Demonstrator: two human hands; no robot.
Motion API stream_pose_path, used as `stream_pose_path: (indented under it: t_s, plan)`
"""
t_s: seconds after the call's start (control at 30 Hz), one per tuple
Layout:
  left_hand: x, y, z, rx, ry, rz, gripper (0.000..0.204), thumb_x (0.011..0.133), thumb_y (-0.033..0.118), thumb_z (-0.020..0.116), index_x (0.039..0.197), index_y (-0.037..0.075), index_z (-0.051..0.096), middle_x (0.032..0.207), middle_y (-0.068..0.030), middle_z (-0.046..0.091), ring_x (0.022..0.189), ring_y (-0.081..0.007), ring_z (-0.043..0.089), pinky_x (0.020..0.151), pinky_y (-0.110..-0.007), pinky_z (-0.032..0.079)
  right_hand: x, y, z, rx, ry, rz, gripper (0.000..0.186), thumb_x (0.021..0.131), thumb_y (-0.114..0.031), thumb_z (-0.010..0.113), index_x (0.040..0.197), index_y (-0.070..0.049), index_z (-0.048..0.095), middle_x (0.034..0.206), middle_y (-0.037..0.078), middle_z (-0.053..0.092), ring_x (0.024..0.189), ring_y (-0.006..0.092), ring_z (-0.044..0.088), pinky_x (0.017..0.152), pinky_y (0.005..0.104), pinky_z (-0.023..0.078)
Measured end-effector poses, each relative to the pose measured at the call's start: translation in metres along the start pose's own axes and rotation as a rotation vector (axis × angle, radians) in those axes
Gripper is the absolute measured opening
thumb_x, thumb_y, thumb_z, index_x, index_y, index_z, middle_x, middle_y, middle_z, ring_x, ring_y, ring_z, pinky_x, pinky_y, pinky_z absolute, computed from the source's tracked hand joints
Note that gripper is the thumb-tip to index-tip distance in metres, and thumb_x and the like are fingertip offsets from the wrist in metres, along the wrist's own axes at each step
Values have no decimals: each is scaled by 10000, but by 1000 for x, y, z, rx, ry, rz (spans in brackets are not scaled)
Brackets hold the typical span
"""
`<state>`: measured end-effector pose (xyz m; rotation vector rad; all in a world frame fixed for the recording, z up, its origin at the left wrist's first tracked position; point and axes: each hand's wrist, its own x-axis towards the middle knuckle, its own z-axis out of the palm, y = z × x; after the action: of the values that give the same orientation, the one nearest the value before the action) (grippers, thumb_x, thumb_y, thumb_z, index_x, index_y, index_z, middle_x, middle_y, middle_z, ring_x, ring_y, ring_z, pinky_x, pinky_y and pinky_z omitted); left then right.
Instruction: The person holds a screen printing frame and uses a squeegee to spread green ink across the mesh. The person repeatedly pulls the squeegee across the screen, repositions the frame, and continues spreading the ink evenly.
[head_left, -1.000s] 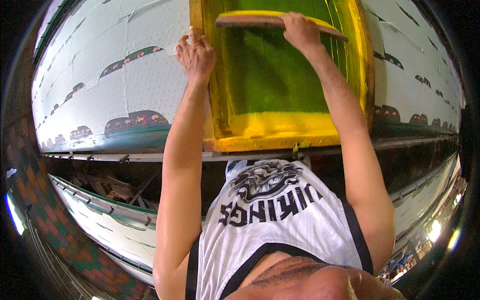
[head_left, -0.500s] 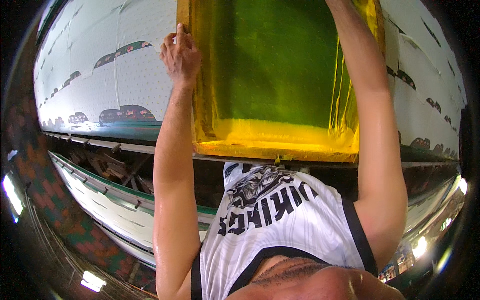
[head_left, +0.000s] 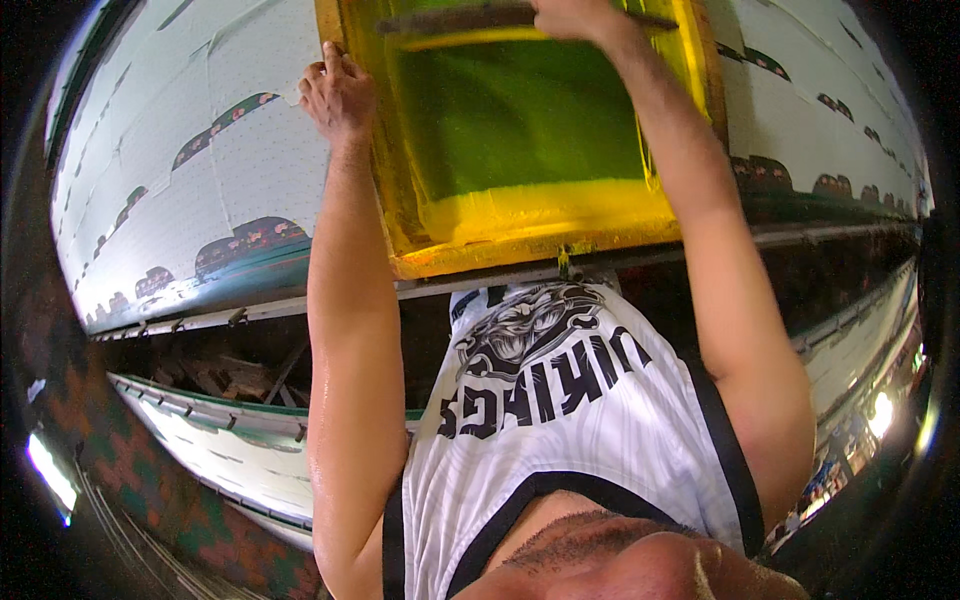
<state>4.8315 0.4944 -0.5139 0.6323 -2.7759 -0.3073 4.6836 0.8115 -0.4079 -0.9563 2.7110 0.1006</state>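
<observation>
A yellow-framed printing screen (head_left: pixel 480 255) with green mesh lies flat on a long white printing table (head_left: pixel 230 190). My left hand (head_left: pixel 338 92) presses on the screen's left frame edge, fingers together on the wood. My right hand (head_left: pixel 572 14) grips a long wooden squeegee (head_left: pixel 450 18) that lies across the far part of the mesh. A band of yellow ink (head_left: pixel 530 215) sits along the near end of the screen.
White fabric pieces with dark printed arches (head_left: pixel 250 235) lie in rows along the table on both sides of the screen. A metal rail (head_left: pixel 300 305) runs along the table's near edge. A second table (head_left: pixel 220 440) stands below, beside a patterned floor (head_left: pixel 130 470).
The squeegee, out of view half a second ago, is back in view at the far part of the mesh. My left hand stays on the frame's left edge.
</observation>
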Motion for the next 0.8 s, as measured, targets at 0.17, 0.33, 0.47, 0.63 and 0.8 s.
stream_pose_path:
  t_s: [0.17,0.33,0.47,0.63,0.8]
  plan:
    - [3,-7,9,-36,-88,-12,521,1134,386,480,1618,198,509,1385,-197,624,1312,-376,571,1133,-530,426,-168,-87,41,127,-154,92,424,885,-17,600,1256,-110,784,1172,189,788,1089,381,758,988,534,603]
    - [-3,-8,3,-79,-82,1,548,1127,403,480,1629,183,495,1385,-211,626,1316,-380,569,1148,-520,429,-266,-153,74,213,30,125,436,828,-4,641,1231,-91,785,1154,124,788,1100,338,749,937,496,606]
    - [-2,-6,5,-38,-76,6,562,1097,405,530,1609,173,528,1333,-208,665,1297,-388,583,1121,-509,460,-273,-151,76,235,129,91,451,806,8,644,1229,-69,778,1116,125,787,1080,335,748,936,474,607]
    - [-2,-7,8,-46,-45,-1,552,1076,384,553,1572,142,574,1236,-207,722,1243,-388,629,1080,-483,504,-271,-143,56,253,-33,71,449,835,-6,643,1265,-62,761,1112,141,777,1095,350,736,955,502,598]
    - [-2,3,1,4,-61,-6,545,1068,360,549,1557,121,577,1228,-210,738,1217,-388,655,1048,-489,529,-297,-158,89,285,-31,36,471,890,-98,707,1357,-41,699,1277,160,723,1201,368,693,1023,484,572]
